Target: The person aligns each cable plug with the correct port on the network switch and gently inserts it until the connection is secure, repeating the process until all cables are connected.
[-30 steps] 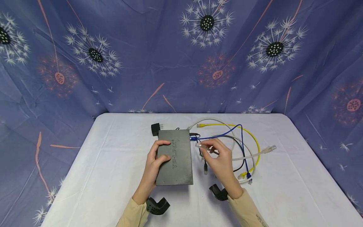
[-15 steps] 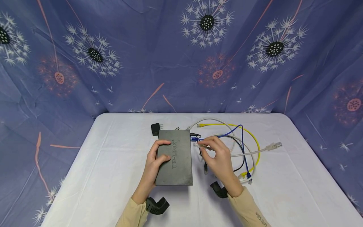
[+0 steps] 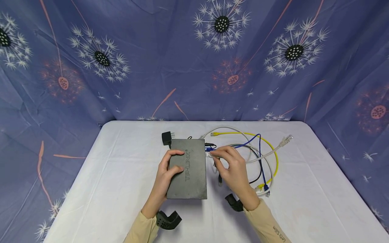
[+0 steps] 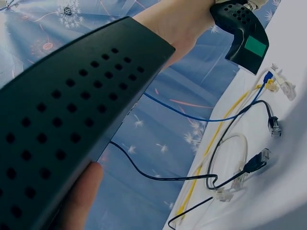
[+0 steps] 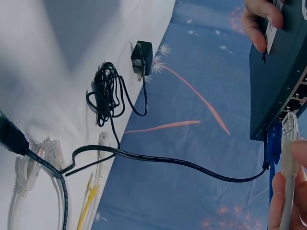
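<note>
My left hand (image 3: 165, 173) grips a black TP-LINK network switch (image 3: 194, 190) by its left side, fingers and thumb on the broad face. My right hand (image 3: 233, 168) pinches the clear plug (image 5: 289, 127) of a grey-white Ethernet cable (image 5: 288, 206) at the switch's right side. In the right wrist view that plug's tip is right at the row of ports (image 5: 296, 98). Beside it, a blue Ethernet plug (image 5: 274, 143) sits in the port row, and a black power cord (image 5: 201, 167) runs to the same end. Vent holes cover the switch's side in the left wrist view.
A black power adapter (image 3: 166, 138) with its coiled cord (image 5: 105, 91) lies behind the switch. Yellow (image 3: 275, 155), blue, black and white cables loop over the right of the white table (image 3: 106, 189). The grey-white cable's other plug (image 3: 286, 140) sticks up at the right.
My right hand has moved left, bringing the clear plug from short of the switch to its port side. The cable's free end has swung upward. The left hand keeps its grip.
</note>
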A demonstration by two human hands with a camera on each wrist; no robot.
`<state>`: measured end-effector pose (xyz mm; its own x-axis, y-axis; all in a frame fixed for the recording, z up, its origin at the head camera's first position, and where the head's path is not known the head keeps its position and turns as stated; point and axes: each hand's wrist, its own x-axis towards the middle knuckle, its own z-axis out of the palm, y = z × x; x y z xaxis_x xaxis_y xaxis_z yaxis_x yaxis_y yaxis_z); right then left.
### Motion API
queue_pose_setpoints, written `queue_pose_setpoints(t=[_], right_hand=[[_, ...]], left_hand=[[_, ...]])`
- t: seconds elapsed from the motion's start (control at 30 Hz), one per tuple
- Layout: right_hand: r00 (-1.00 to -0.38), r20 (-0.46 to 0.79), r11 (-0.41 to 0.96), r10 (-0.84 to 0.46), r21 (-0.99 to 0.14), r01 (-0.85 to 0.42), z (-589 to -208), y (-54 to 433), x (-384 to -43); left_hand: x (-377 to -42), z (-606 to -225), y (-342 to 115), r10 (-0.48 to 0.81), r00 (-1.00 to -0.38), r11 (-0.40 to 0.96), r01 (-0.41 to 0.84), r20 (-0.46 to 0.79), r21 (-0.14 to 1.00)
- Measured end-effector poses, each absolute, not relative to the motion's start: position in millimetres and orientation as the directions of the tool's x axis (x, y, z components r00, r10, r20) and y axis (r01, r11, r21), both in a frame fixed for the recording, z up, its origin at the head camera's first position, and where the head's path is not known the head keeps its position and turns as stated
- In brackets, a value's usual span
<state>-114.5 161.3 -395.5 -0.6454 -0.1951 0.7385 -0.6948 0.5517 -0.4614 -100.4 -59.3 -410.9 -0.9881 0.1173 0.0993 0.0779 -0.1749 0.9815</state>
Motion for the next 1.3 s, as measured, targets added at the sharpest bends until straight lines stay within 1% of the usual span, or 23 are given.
queue_pose_setpoints(t=[0.07, 0.53, 1.0, 1.13, 1.3], right_hand=[[-0.639, 0.743, 0.554, -0.197, -0.453, -0.698, -395.5, 161.1, -114.9], [-0.647, 0.723, 0.552, -0.243, -0.445, -0.705, -392.5, 162.4, -113.9], [-0.606, 0.759, 0.497, -0.236, -0.442, -0.747, -395.0, 162.6, -114.7], [-0.571, 0.791, 0.496, -0.221, -0.413, -0.764, -396.4, 161.8, -115.2], [-0.500, 0.841, 0.473, -0.208, -0.361, -0.804, -396.5, 160.7, -116.9]], left_hand=[[-100.5, -411.1, -59.3, 0.117, -0.988, -0.170, 0.080, 0.101, 0.982], [-98.3, -412.3, -59.8, 0.120, -0.988, -0.170, 0.077, 0.098, 0.982], [-96.0, -410.5, -58.8, 0.142, -0.984, -0.165, 0.083, 0.107, 0.983], [-96.1, -409.8, -58.8, 0.147, -0.983, -0.167, 0.082, 0.107, 0.983], [-96.4, -408.7, -59.7, 0.153, -0.982, -0.155, 0.087, 0.111, 0.984]])
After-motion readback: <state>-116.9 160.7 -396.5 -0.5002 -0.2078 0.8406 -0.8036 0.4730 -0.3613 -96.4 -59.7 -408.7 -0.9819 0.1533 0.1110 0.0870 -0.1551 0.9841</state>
